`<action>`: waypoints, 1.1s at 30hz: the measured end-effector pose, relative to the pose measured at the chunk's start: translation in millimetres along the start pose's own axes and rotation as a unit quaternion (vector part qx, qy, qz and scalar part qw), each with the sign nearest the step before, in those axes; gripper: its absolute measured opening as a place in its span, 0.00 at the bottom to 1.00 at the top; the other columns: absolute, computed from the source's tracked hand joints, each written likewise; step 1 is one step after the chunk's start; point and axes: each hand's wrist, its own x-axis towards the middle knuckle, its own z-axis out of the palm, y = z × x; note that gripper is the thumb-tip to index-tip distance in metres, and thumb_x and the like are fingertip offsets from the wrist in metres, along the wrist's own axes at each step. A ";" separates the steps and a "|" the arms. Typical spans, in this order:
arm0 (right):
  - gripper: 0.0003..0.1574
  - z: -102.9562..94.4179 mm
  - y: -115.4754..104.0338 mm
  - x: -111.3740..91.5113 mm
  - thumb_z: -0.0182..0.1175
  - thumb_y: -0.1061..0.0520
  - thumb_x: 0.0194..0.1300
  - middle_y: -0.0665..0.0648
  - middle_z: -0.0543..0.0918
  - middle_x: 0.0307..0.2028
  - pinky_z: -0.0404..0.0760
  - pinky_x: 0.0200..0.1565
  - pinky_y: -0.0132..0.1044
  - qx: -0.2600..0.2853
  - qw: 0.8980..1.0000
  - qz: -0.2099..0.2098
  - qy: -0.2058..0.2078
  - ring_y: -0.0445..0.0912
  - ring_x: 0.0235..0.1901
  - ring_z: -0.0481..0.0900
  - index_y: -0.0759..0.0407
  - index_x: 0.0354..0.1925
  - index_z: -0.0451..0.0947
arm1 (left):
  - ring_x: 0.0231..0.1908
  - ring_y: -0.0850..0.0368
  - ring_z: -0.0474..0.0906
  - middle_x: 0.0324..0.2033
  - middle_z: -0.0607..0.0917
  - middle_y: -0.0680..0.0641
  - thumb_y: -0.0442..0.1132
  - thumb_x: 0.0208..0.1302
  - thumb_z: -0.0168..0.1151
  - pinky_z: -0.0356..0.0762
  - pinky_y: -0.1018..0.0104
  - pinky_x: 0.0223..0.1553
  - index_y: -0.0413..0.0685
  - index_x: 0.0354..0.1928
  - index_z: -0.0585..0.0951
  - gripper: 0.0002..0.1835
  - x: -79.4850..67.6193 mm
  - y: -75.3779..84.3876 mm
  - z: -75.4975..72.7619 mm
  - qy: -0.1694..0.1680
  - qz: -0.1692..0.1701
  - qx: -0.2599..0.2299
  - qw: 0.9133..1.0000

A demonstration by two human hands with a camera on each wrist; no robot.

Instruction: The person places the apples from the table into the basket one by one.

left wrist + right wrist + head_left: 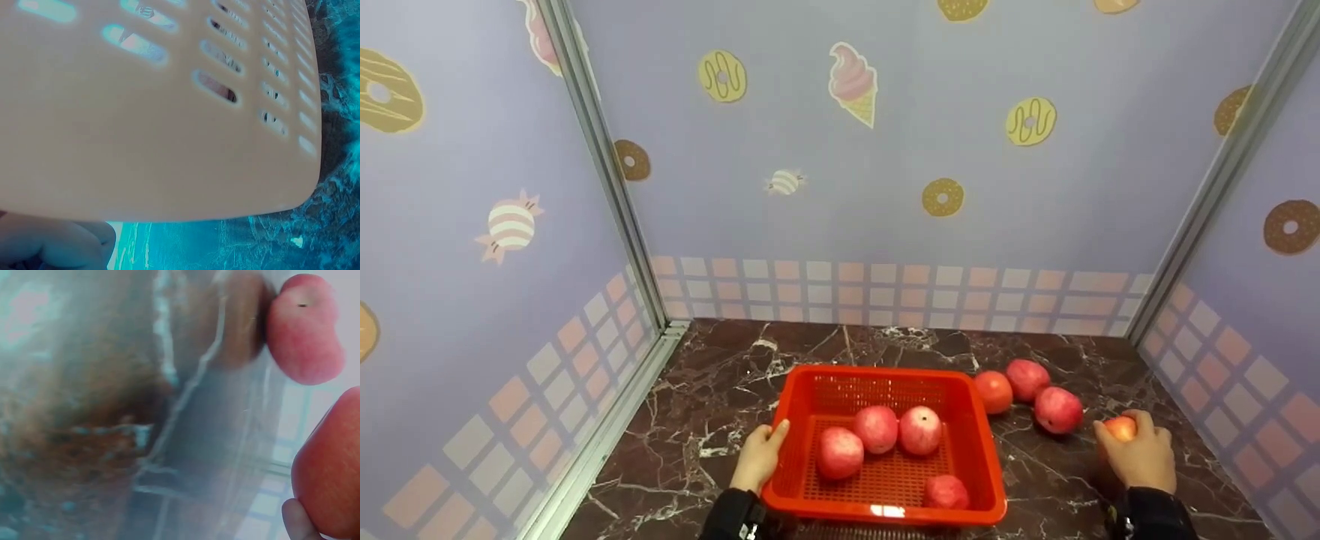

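A red-orange plastic basket (pixel 990 480) with slotted walls holds several red apples, among them an apple (pixel 840 453) at its left. At the basket's left rim my left hand (pixel 757 456) grips the edge, thumb on top. The basket's outer wall (pixel 140 146) fills most of the left wrist view, with curled fingers (pixel 56 242) at its edge. To the right of the basket, my right hand (pixel 1140 454) holds a yellow-red apple (pixel 1120 428) low over the tabletop. That apple (pixel 332 472) also shows in the right wrist view, a fingertip (pixel 297 520) against it.
Between basket and right hand lie three loose apples: one against the basket (pixel 994 391), one behind (pixel 1027 379), one nearer the hand (pixel 1058 410). The dark marble tabletop (pixel 682 427) ends at patterned walls (pixel 825 225) at the back and sides.
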 end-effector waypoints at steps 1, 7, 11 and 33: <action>0.40 -0.3 -2.3 0.2 0.63 0.38 0.67 0.82 0.66 0.56 0.71 0.52 0.69 0.004 1.000 -0.003 0.004 0.74 0.55 0.69 0.63 0.63 0.66 | 0.24 0.57 0.71 0.25 0.73 0.50 0.50 0.80 0.52 0.71 0.65 0.29 0.41 0.34 0.72 0.20 -0.1 -0.2 0.0 0.000 -0.001 0.000 1.000; 0.39 -2.3 -21.3 -0.2 0.64 0.38 0.67 0.80 0.67 0.57 0.73 0.49 0.67 0.016 0.999 -0.027 0.013 0.72 0.55 0.70 0.61 0.63 0.67 | 0.25 0.57 0.71 0.25 0.72 0.50 0.50 0.80 0.52 0.71 0.65 0.30 0.41 0.34 0.72 0.20 -0.6 -0.4 -0.1 0.002 -0.001 0.003 1.000; 0.39 -3.9 -36.5 -1.9 0.64 0.37 0.67 0.79 0.68 0.57 0.75 0.47 0.67 0.022 0.999 -0.041 0.015 0.74 0.53 0.73 0.59 0.63 0.68 | 0.24 0.57 0.70 0.24 0.71 0.50 0.50 0.80 0.52 0.70 0.64 0.29 0.42 0.33 0.71 0.20 -1.0 -0.3 -0.2 -0.001 0.001 0.005 1.000; 0.31 -3.7 -109.5 -16.5 0.71 0.46 0.63 0.74 0.73 0.51 0.78 0.44 0.67 0.054 0.978 -0.193 0.062 0.69 0.45 0.78 0.58 0.57 0.74 | 0.26 0.57 0.70 0.25 0.72 0.50 0.48 0.80 0.53 0.71 0.64 0.31 0.41 0.33 0.72 0.19 -0.8 0.6 0.2 0.010 0.010 0.012 1.000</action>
